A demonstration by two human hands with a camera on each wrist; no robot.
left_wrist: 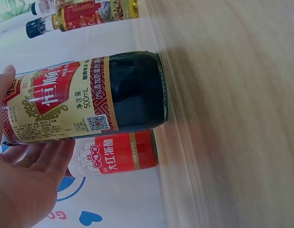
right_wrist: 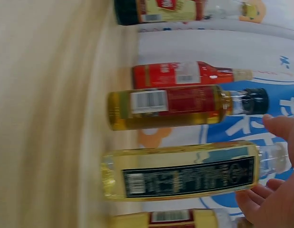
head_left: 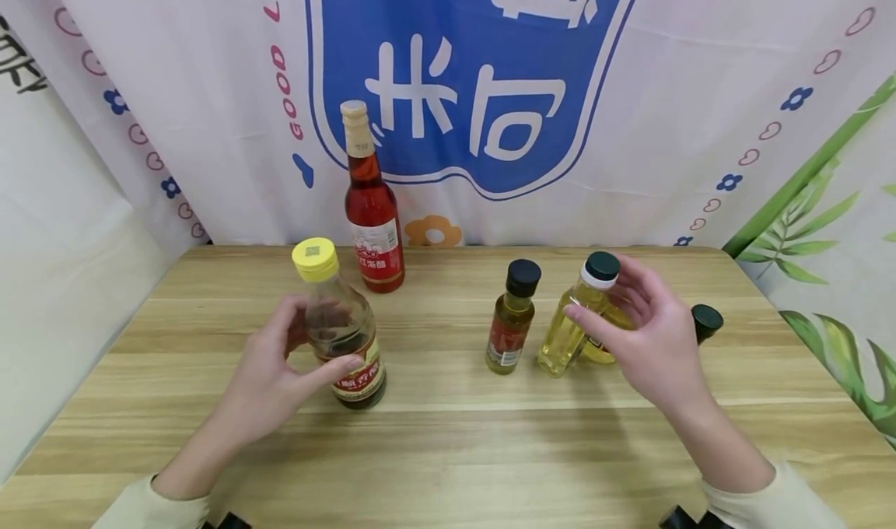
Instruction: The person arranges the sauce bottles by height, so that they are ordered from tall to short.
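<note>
My left hand [head_left: 269, 366] grips a dark vinegar bottle [left_wrist: 85, 97] with a yellow cap, thumb on the label side and fingers behind it. The bottle's base is at the table. On the right, my right hand [head_left: 654, 334] is spread around a bottle of pale yellow oil [head_left: 560, 333] with a dark green cap. In the right wrist view the thumb is apart from the oil bottle's neck and the fingers are beside it. Left of this bottle stands a small olive oil bottle [head_left: 509, 334] with a black cap and red label.
A tall red vinegar bottle [head_left: 374, 233] stands at the back, behind the dark one. Another dark cap [head_left: 707, 323] shows right of my right hand; its bottle is mostly hidden. A printed cloth [head_left: 245, 187] hangs behind the wooden table [head_left: 448, 451].
</note>
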